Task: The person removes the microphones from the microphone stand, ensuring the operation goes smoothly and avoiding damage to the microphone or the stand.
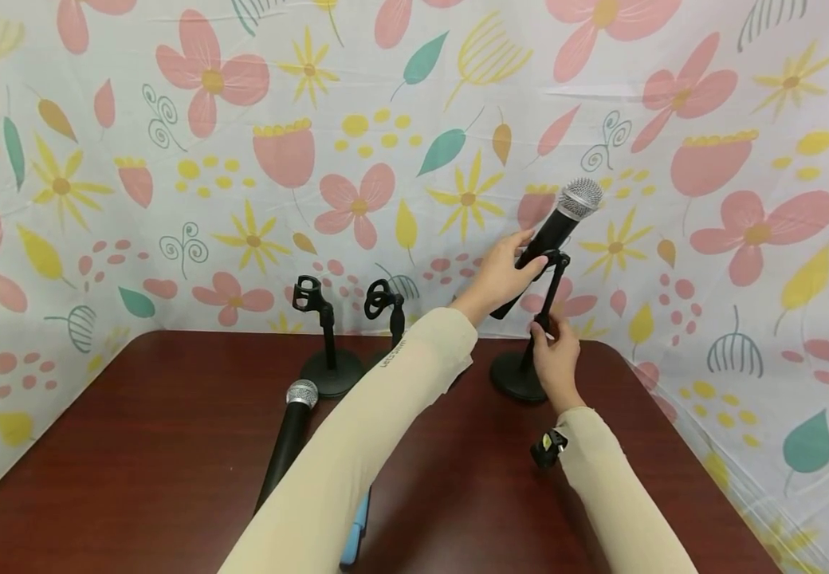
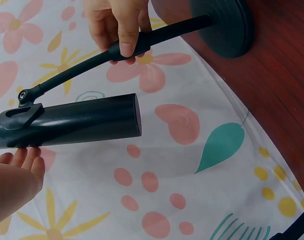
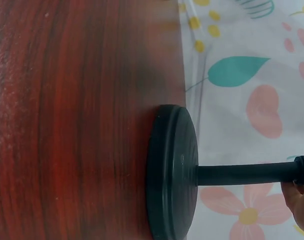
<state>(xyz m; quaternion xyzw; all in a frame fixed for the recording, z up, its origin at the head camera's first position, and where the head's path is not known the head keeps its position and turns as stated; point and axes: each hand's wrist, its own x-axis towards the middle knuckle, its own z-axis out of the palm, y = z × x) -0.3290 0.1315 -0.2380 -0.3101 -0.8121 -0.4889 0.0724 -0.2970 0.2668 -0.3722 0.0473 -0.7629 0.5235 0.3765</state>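
A black microphone (image 1: 556, 229) with a silver mesh head sits tilted in the clip at the top of a black desk stand (image 1: 550, 295), mesh end up and to the right. My left hand (image 1: 498, 275) holds the microphone's body near the clip, its fingers around the handle. Lower down, my right hand (image 1: 559, 355) grips the collar on the stand's pole between thumb and fingers. The round base (image 3: 179, 170) of this stand rests on the table. In the left wrist view, the handle's butt end (image 2: 136, 116) sticks out past the clip.
Two more desk stands, one on the left (image 1: 328, 351) and one partly behind my left sleeve (image 1: 396, 315), have clips without microphones. Another microphone (image 1: 288, 438) lies on the dark red table (image 1: 135, 446). A blue object (image 1: 355, 530) shows under my left forearm. Flowered cloth (image 1: 357, 119) hangs behind.
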